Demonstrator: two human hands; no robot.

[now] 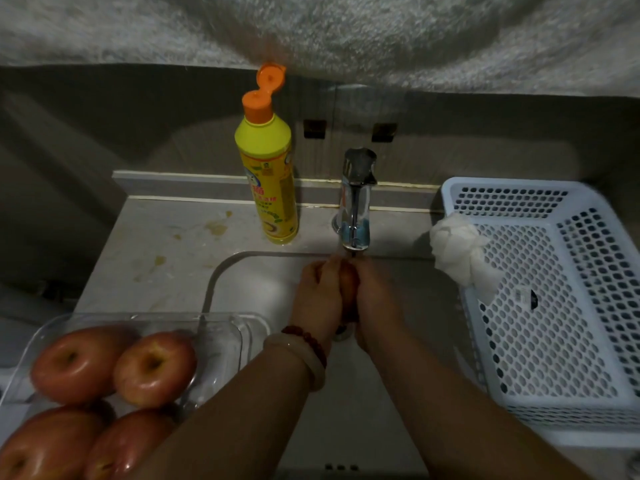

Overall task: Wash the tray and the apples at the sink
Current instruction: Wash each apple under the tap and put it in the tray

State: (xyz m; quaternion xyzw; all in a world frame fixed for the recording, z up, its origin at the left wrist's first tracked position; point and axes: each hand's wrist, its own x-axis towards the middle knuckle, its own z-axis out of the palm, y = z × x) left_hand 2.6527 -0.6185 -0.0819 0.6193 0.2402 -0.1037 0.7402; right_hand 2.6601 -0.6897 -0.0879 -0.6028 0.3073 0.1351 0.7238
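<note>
Both hands, left hand [320, 289] and right hand [375, 296], cupped round one apple [348, 284] under faucet [356, 199], over sink [242, 275]. Four apples [114, 386] wait wet in clear tray [221, 341], left desk. Tray wash likely pending.

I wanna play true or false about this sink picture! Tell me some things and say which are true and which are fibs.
1. Both hands, left hand and right hand, hold one apple under the tap. True.
2. The soap bottle has its cap shut. False: the orange cap is flipped open.
3. Four apples sit in the clear tray. True.
4. The basket is full of apples. False: no apples are in it; a white cloth hangs over its rim.
5. The soap bottle stands to the right of the tap. False: it stands to the left.
</note>
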